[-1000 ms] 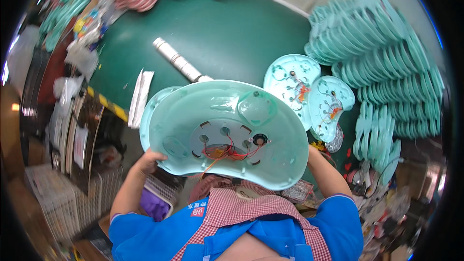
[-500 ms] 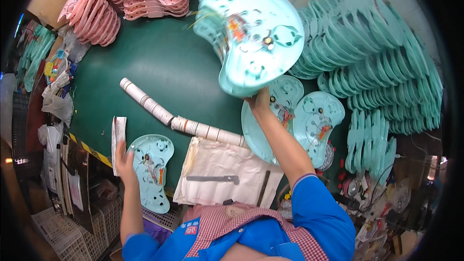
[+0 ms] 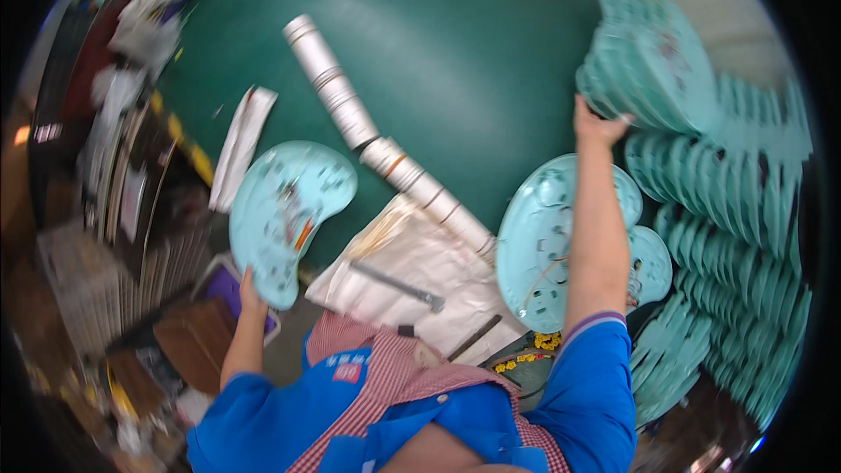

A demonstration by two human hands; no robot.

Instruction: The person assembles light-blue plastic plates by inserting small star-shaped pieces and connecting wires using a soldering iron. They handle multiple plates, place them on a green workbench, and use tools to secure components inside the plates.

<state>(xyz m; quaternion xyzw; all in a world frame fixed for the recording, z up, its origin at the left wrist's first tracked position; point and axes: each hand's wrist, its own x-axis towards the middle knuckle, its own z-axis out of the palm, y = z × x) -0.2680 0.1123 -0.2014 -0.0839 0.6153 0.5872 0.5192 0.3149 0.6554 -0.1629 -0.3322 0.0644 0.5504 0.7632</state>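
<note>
My left hand (image 3: 252, 292) is closed on the lower end of a teal kidney-shaped plastic shell (image 3: 263, 184) with small wires and an orange part in its middle. The shell tilts at the table's left edge. Out at the upper right, my right hand (image 3: 601, 123) grips the near edge of a teal shell (image 3: 679, 57) leaning against a stack of similar shells. Motion blur and the shells hide some of its fingers. Under my right forearm lie two more teal shells, a larger one (image 3: 534, 236) and a smaller one (image 3: 650, 267).
Rows of stacked teal shells (image 3: 745, 254) fill the right side. White taped rolls (image 3: 333, 88) cross the green table (image 3: 438, 35). A folded white strip (image 3: 243, 149), a pale cloth pad (image 3: 412, 245) and a grey flat bar (image 3: 394, 285) lie nearer. Crates (image 3: 88, 289) stand at left.
My right hand has carried the raised teal shell rightward to the stack. My left hand has taken hold of the left shell, which has tilted. The whole view has shifted.
</note>
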